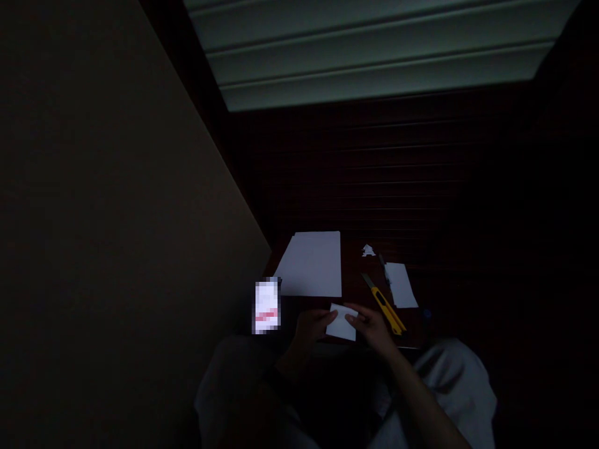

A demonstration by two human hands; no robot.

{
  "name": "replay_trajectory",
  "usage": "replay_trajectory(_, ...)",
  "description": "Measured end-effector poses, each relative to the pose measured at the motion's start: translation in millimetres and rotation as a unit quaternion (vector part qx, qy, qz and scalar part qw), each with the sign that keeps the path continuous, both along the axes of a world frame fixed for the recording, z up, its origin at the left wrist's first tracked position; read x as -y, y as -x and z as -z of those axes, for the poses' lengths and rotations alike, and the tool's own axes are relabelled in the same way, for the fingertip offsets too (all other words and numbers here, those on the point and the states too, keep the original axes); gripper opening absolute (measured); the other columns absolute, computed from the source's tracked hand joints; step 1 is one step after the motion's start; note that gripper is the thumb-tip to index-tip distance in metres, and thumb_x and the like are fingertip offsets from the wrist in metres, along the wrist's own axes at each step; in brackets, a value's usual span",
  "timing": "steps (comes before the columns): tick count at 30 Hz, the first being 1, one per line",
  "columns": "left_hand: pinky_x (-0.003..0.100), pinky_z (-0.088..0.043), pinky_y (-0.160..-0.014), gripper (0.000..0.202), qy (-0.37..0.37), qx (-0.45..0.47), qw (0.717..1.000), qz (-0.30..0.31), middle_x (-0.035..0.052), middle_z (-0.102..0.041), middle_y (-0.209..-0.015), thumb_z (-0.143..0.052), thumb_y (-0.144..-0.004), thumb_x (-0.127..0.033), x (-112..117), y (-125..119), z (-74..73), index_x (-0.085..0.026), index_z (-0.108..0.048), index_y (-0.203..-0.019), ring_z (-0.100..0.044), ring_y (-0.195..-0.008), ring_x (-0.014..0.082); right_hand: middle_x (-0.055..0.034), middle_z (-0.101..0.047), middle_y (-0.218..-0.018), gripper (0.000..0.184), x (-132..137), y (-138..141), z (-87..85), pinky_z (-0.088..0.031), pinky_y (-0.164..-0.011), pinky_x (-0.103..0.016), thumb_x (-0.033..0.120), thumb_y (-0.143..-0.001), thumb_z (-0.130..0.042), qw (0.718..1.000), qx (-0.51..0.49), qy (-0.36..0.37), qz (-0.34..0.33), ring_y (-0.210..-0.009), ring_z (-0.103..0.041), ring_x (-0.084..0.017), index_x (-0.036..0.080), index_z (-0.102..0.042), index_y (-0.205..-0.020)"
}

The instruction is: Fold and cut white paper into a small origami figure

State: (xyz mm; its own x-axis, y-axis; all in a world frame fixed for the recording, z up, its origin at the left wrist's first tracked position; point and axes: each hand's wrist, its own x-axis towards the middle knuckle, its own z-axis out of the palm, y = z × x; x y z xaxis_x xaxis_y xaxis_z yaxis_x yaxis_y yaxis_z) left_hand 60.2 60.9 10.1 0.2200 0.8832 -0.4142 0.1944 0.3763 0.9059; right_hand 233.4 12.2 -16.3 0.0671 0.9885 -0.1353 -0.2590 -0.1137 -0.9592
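Note:
A small square piece of white paper (342,325), which looks folded, is held between both hands over the near edge of the dark table. My left hand (312,327) pinches its left side, thumb on top. On the right side, my right hand (369,324) grips it with the thumb on its face and the index finger along the top edge. The other fingers of both hands are mostly hidden in shadow. Just right of my right hand lies a yellow box cutter (386,308) with its blade out, pointing away from me.
Large white sheets (313,265) lie at the table's back left. Paper scraps (368,251) sit at the back, with a pen (384,269) and a smaller white paper (401,285) to the right. A lit, blurred-out screen (266,305) is at the left edge. A wall (187,187) rises on the left.

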Motion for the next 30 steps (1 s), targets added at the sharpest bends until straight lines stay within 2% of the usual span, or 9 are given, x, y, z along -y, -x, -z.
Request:
replay_trajectory(4, 0.022, -0.042, -0.046, 0.037, -0.03, -0.036, 0.999, -0.01, 0.0038, -0.064, -0.058, -0.074, -0.059, -0.048, 0.5, 1.5, -1.1, -0.012, -0.072, -0.069, -0.059, -0.053, 0.0164, -0.0031, -0.067, -0.079, 0.054, 1.4, -0.7, 0.3, -0.047, -0.061, -0.029, 0.044, -0.069, -0.071, 1.0, 0.022, -0.009, -0.012, -0.068, -0.06, -0.018, 0.017, -0.062, -0.114)
replay_trajectory(8, 0.022, -0.041, -0.047, 0.039, -0.037, -0.016, 0.999, -0.012, 0.004, -0.065, -0.059, -0.073, -0.059, -0.049, 3.1, 1.7, -3.0, -0.012, -0.072, -0.071, -0.058, -0.054, 0.0156, -0.0013, -0.065, -0.075, 0.064, 3.8, -3.4, -5.0, -0.048, -0.063, -0.03, 0.042, -0.064, -0.075, 0.999, 0.022, -0.017, -0.022, -0.071, -0.059, -0.019, 0.018, -0.057, -0.121)
replay_trajectory(12, 0.021, -0.038, -0.045, 0.038, -0.037, -0.003, 0.999, -0.007, 0.003, -0.062, -0.056, -0.074, -0.06, -0.048, 4.7, 2.5, -3.9, -0.012, -0.072, -0.07, -0.055, -0.05, 0.0131, -0.0016, -0.065, -0.076, 0.066, 5.4, -3.0, -10.4, -0.049, -0.066, -0.032, 0.042, -0.062, -0.076, 1.0, 0.006, -0.013, -0.015, -0.072, -0.061, -0.019, 0.019, -0.057, -0.121)
replay_trajectory(20, 0.021, -0.039, -0.045, 0.036, 0.025, 0.064, 0.998, 0.008, 0.0028, -0.061, -0.055, -0.078, -0.055, -0.044, 3.6, 3.7, -2.8, -0.011, -0.071, -0.066, -0.055, -0.048, 0.0124, -0.0041, -0.067, -0.08, 0.054, 4.9, -2.6, -10.0, -0.049, -0.068, -0.033, 0.041, -0.064, -0.075, 0.999, -0.032, 0.003, -0.018, -0.074, -0.062, -0.021, 0.018, -0.063, -0.111)
replay_trajectory(25, 0.025, -0.045, -0.052, 0.038, 0.037, 0.086, 0.996, 0.012, 0.005, -0.065, -0.061, -0.078, -0.055, -0.045, 4.0, 6.5, -0.9, -0.011, -0.071, -0.07, -0.061, -0.056, 0.0162, -0.0021, -0.067, -0.08, 0.058, 5.3, -3.8, -7.2, -0.048, -0.069, -0.033, 0.039, -0.063, -0.076, 0.999, -0.041, -0.008, -0.03, -0.075, -0.062, -0.02, 0.021, -0.061, -0.116)
replay_trajectory(30, 0.026, -0.047, -0.055, 0.038, 0.044, 0.091, 0.995, 0.027, 0.0068, -0.067, -0.067, -0.076, -0.058, -0.045, 5.7, 9.0, -4.8, -0.011, -0.07, -0.072, -0.062, -0.061, 0.0179, -0.0009, -0.065, -0.074, 0.058, 5.2, -3.1, -5.6, -0.048, -0.067, -0.032, 0.041, -0.063, -0.076, 0.999, -0.035, 0.002, -0.03, -0.071, -0.061, -0.019, 0.019, -0.062, -0.115)
